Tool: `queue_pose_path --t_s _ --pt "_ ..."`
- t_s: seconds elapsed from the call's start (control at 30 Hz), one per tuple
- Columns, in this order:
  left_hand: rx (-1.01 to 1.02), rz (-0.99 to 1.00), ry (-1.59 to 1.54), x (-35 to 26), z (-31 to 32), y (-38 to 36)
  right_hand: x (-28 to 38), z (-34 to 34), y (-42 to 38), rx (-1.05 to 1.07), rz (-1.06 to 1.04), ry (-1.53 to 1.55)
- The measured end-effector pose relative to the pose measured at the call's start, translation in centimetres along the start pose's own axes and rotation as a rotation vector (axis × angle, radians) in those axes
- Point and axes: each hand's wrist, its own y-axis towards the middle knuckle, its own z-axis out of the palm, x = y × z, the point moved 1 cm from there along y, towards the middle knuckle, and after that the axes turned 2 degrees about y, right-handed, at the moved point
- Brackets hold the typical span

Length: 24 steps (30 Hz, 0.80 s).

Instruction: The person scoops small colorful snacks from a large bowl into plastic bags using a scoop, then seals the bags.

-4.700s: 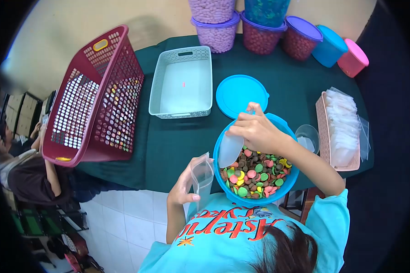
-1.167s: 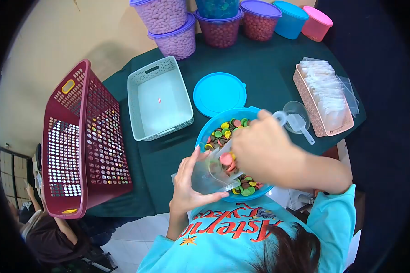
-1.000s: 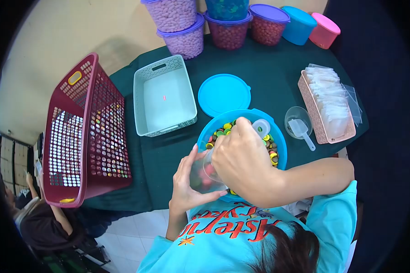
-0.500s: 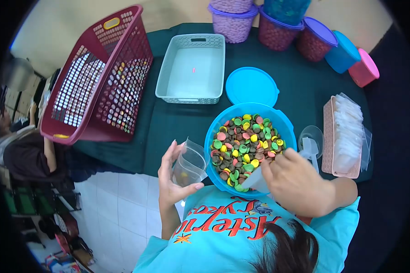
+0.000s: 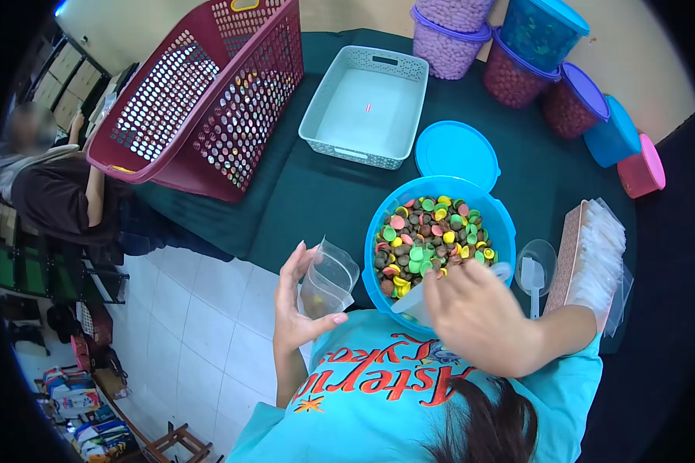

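Observation:
My left hand [image 5: 295, 305] is closed around a clear plastic pouch [image 5: 328, 278], held with its mouth open beside the bowl. A few small pieces seem to lie at the pouch's bottom. My right hand [image 5: 483, 316] grips a translucent plastic scoop [image 5: 415, 305] that dips into the near side of a round blue bowl [image 5: 504, 224]. Brown, green, yellow and pink button-like candies [image 5: 432, 231] fill the bowl. The fingers of my right hand hide part of the scoop and some candies.
A blue lid [image 5: 457, 157] lies behind the bowl. Around are a pale basket [image 5: 363, 147], a maroon laundry basket [image 5: 232, 147], a clear cup [image 5: 547, 255] with a white spoon, a pink box [image 5: 570, 255] of plastic bags, and lidded tubs [image 5: 521, 77]. A person [image 5: 54, 185] is at the far left.
My right hand has moved left over the bowl with the scoop. The left hand still holds the pouch at nearly the same spot. My view has tilted, shifting the table's things rightward.

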Motion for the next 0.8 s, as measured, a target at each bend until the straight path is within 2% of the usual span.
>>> queue_pose_path --t_s 0.13,0.27,0.37,0.57,0.67,0.73,0.8 --pt "0.0 -0.007 -0.018 0.1 0.0 0.5 -1.7 2.2 2.1 0.146 0.05 0.043" --pt "0.014 -0.028 -0.073 0.1 0.2 1.6 -2.6 0.8 2.3 0.056 0.13 0.114" --pt "0.071 -0.021 -0.058 0.5 0.2 2.6 -1.0 2.6 3.5 0.028 0.187 0.099" --pt "0.205 0.005 -0.09 1.3 0.0 5.1 -3.5 1.6 1.4 0.025 0.463 0.124" --pt "0.266 0.023 -0.09 1.6 0.0 6.6 -4.0 0.4 -1.1 0.161 0.653 0.272" --pt "0.311 0.029 -0.106 1.8 0.1 7.6 -3.6 -0.1 -2.6 0.048 0.714 0.285" --pt "0.352 0.036 -0.123 2.0 0.3 8.5 -2.7 -0.1 -3.5 0.048 0.762 0.216"
